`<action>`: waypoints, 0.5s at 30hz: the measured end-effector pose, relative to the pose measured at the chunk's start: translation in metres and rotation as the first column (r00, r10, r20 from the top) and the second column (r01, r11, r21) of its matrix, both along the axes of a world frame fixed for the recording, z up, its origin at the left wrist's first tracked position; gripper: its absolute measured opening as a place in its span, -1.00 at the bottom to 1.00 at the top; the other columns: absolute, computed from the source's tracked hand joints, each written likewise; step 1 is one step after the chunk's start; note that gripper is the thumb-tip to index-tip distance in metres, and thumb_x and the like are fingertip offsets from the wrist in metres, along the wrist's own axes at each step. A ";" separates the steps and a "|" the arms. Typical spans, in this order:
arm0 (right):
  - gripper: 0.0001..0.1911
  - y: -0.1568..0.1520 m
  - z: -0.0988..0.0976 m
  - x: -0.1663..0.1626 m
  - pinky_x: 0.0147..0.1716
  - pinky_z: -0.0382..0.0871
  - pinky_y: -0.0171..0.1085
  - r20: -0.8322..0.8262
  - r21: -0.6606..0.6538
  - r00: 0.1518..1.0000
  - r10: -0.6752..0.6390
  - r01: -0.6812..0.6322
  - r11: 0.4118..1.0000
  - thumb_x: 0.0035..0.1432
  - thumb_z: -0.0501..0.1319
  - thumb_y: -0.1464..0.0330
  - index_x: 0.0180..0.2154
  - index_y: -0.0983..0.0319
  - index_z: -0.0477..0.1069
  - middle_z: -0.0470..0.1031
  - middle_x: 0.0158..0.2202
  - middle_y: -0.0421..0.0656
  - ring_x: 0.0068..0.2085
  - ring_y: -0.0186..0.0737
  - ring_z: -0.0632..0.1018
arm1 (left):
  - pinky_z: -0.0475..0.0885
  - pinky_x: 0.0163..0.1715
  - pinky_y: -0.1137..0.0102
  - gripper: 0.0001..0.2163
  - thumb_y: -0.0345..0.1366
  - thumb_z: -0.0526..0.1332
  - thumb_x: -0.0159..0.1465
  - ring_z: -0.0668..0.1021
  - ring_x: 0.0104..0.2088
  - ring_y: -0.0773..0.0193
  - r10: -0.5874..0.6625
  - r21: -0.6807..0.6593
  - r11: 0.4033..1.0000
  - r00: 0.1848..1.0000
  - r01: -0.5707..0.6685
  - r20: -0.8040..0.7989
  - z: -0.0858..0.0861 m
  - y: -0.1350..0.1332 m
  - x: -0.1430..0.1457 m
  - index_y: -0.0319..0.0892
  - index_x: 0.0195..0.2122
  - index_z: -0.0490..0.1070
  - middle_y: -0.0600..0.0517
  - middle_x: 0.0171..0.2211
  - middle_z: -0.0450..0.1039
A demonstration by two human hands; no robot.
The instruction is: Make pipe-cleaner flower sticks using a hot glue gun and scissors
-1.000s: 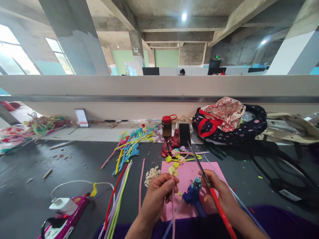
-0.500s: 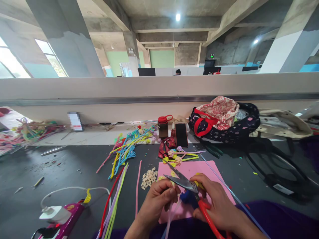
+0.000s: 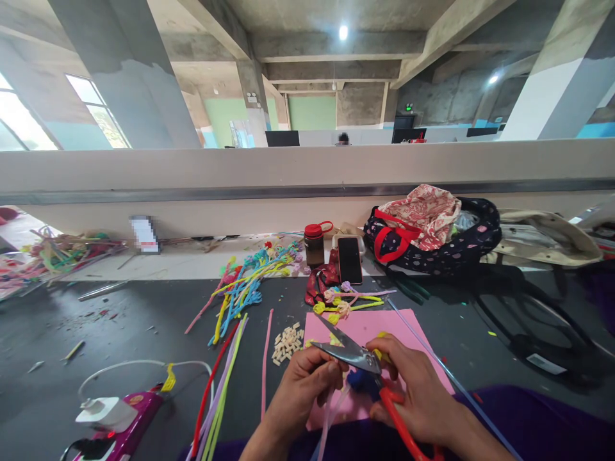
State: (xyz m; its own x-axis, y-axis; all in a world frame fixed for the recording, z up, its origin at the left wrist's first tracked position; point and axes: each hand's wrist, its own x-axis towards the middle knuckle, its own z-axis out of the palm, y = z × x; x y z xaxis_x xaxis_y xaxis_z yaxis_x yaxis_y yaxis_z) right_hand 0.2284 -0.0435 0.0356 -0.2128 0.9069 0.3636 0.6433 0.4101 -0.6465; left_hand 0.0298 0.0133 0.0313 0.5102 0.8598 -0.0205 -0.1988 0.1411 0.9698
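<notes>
My left hand (image 3: 307, 384) is closed in a pinch on a pale pink pipe cleaner (image 3: 327, 419), whose strands hang below the fingers. My right hand (image 3: 413, 384) grips scissors (image 3: 353, 355) by their red handle, with the blades parted and pointing left. The lower blade lies close to the left fingertips; whether it touches them I cannot tell. Something yellow (image 3: 382, 346) shows at the right forefinger. Beneath both hands is a pink sheet (image 3: 384, 320), with a dark blue fuzzy piece (image 3: 359, 380) between the hands.
Small wooden pegs (image 3: 287, 344) are heaped left of the sheet. Loose pipe cleaners (image 3: 221, 390) lie farther left, near a purple power strip (image 3: 139, 410). Behind stand a red-lidded bottle (image 3: 314, 246), a phone (image 3: 350, 261) and a dotted bag (image 3: 432, 256). A thin rod (image 3: 432, 352) slants along the right.
The scissors have shifted slightly left, and their blades look a little wider apart. My left hand stays almost still, holding the pipe cleaner.
</notes>
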 end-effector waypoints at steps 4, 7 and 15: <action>-0.39 0.001 -0.003 0.001 -0.43 0.15 -0.33 0.015 0.015 1.000 -0.007 0.006 1.000 -0.27 0.33 0.45 -0.10 0.18 0.19 0.31 -0.32 -0.23 -0.39 -0.28 0.31 | 0.04 -0.73 0.59 -0.70 -0.06 0.30 0.02 0.19 -0.72 0.54 -0.008 -0.001 1.000 1.000 0.008 0.004 0.001 0.000 0.000 -0.25 -0.49 0.49 0.11 -0.68 0.30; -0.40 0.001 -0.006 0.001 -0.49 0.12 -0.36 0.017 0.042 1.000 -0.013 0.012 0.999 -0.26 0.35 0.42 -0.11 0.19 0.21 0.33 -0.35 -0.25 -0.44 -0.32 0.29 | 0.05 -0.73 0.59 -0.72 -0.08 0.30 0.03 0.21 -0.72 0.54 -0.005 0.001 1.000 1.000 0.005 0.005 0.003 0.000 0.000 -0.24 -0.48 0.50 0.10 -0.66 0.33; -0.48 0.002 -0.012 0.002 -0.56 0.09 -0.40 -0.030 -0.005 0.999 -0.037 0.037 0.999 -0.22 0.32 0.44 -0.14 0.19 0.23 0.26 -0.52 -0.36 -0.56 -0.41 0.21 | 0.04 -0.73 0.59 -0.76 -0.12 0.29 0.05 0.19 -0.73 0.56 -0.024 0.001 1.000 0.999 0.024 0.031 0.005 -0.001 0.000 -0.23 -0.47 0.50 0.11 -0.66 0.33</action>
